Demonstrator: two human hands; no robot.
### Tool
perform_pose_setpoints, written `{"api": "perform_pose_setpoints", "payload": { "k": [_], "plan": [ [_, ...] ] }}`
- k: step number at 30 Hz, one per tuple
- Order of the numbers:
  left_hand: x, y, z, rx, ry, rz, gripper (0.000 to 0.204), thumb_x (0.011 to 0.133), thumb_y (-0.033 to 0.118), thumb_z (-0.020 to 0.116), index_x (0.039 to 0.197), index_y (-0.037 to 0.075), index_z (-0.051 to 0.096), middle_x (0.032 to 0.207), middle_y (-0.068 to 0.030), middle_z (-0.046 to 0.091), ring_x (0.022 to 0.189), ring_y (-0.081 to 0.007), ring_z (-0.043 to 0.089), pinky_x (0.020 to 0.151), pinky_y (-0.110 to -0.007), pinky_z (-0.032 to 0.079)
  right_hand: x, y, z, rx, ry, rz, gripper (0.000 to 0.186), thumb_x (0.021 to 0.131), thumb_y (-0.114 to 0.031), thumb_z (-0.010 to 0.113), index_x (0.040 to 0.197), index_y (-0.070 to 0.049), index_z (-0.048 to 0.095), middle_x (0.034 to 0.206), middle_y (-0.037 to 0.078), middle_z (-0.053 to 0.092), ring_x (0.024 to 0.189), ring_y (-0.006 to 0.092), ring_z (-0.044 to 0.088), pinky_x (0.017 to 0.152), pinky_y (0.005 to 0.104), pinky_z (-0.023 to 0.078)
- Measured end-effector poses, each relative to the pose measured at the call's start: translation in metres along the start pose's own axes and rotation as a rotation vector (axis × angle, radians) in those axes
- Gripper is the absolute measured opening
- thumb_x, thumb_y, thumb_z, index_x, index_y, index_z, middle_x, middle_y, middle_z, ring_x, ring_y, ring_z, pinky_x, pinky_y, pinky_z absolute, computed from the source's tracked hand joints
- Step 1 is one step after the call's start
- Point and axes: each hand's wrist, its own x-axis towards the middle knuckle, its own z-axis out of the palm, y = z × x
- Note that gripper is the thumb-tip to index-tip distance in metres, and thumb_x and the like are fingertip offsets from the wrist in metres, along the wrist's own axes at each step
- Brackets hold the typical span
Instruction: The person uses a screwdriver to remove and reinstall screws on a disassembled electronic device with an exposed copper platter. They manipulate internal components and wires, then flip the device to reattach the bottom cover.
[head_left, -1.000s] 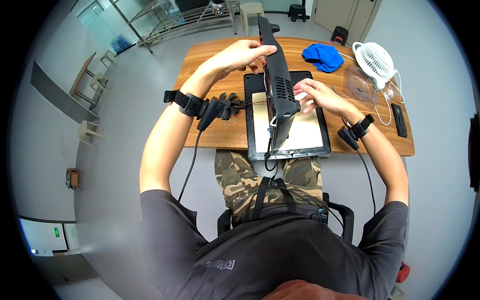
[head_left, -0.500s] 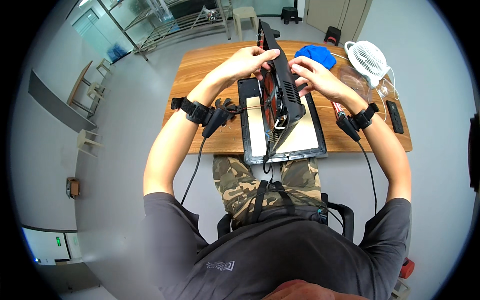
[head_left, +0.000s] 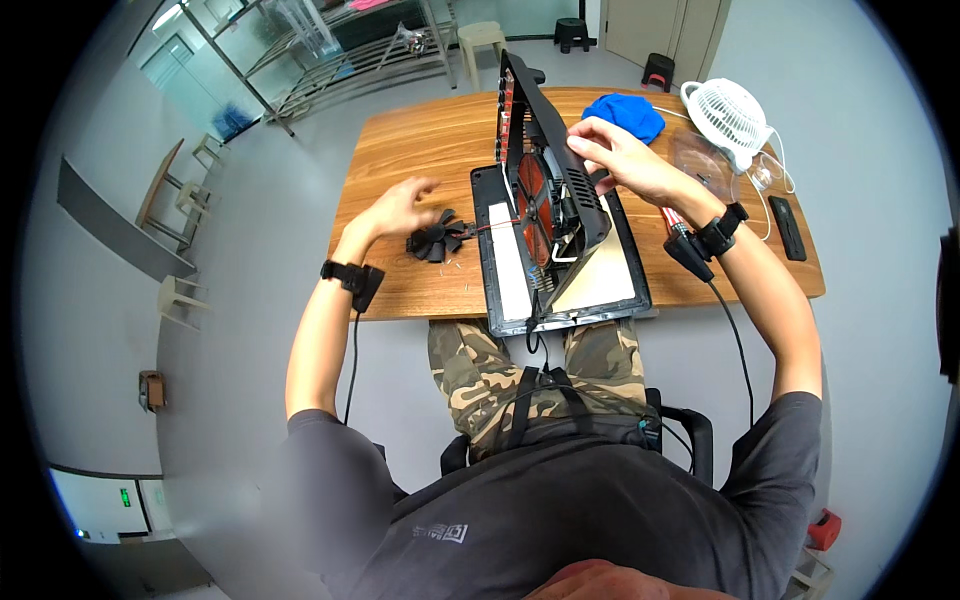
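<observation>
The right hand [head_left: 612, 158] grips the black appliance housing [head_left: 548, 170] tilted on edge over its base tray [head_left: 560, 300], exposing the interior, while the left hand [head_left: 398, 207] hovers open and empty beside the detached fan blade [head_left: 437, 238].

On the table [head_left: 420, 150] we have the tray [head_left: 600, 290] at the front edge, the panel [head_left: 560, 170] standing in it. The fan blade [head_left: 437, 238] lies left of the tray; the cloth [head_left: 625, 113] and desk fan [head_left: 728, 112] sit behind, to the right.
</observation>
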Motion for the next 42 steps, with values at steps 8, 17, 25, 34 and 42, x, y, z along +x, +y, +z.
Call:
{"api": "perform_pose_setpoints", "payload": {
  "k": [8, 17, 25, 34, 42],
  "plan": [
    [-0.023, 0.014, 0.016, 0.203, -0.251, -0.137, 0.103, 0.07, 0.035, 0.089, 0.158, 0.019, 0.037, 0.151, -0.009, 0.048, 0.145, -0.0307, 0.041, 0.118, -0.054, 0.034, -0.003, 0.007, -0.007, 0.006, 0.051, 0.019, 0.044, 0.104, -0.046, 0.057, 0.128, -0.009, 0.055, 0.105, 0.0, 0.059, 0.09, 0.0059, 0.062, 0.06, 0.022, 0.053],
    [-0.021, 0.0, 0.021, 0.127, -0.264, -0.08, 0.104, 0.066, 0.022, 0.093, 0.156, 0.019, 0.04, 0.143, -0.0072, 0.055, 0.128, -0.0286, 0.058, 0.108, -0.047, 0.046, -0.006, 0.005, -0.009, 0.032, 0.023, 0.003, 0.053, 0.102, -0.048, 0.06, 0.131, -0.004, 0.052, 0.107, 0.003, 0.058, 0.09, 0.0082, 0.063, 0.06, 0.0226, 0.056],
    [-0.019, -0.013, 0.024, 0.056, -0.138, -0.008, 0.078, 0.068, 0.008, 0.09, 0.139, 0.013, 0.059, 0.119, -0.0129, 0.072, 0.112, -0.0318, 0.067, 0.097, -0.042, 0.054, -0.006, 0.008, -0.017, 0.047, -0.027, 0.0, 0.066, 0.099, -0.052, 0.063, 0.135, 0.001, 0.049, 0.115, 0.01, 0.058, 0.093, 0.0146, 0.066, 0.063, 0.0257, 0.062],
    [-0.022, 0.005, 0.004, 0.092, -0.055, 0.066, 0.048, 0.078, 0.005, 0.08, 0.125, 0.006, 0.071, 0.111, -0.0204, 0.073, 0.102, -0.0366, 0.07, 0.092, -0.04, 0.056, -0.024, 0.002, -0.035, 0.132, -0.011, 0.099, 0.048, 0.103, -0.049, 0.056, 0.128, -0.008, 0.056, 0.104, 0.0, 0.058, 0.082, 0.0067, 0.063, 0.06, 0.0224, 0.055],
    [-0.004, 0.021, -0.016, 0.18, 0.032, 0.1, 0.039, 0.08, 0.005, 0.077, 0.118, 0.004, 0.074, 0.109, -0.0182, 0.071, 0.101, -0.035, 0.067, 0.091, -0.041, 0.055, -0.037, 0.055, -0.074, -0.078, 0.149, 0.226, 0.057, 0.09, -0.031, 0.07, 0.133, 0.003, 0.052, 0.101, 0.006, 0.063, 0.087, 0.0124, 0.063, 0.065, 0.0272, 0.052]
  ]
}}
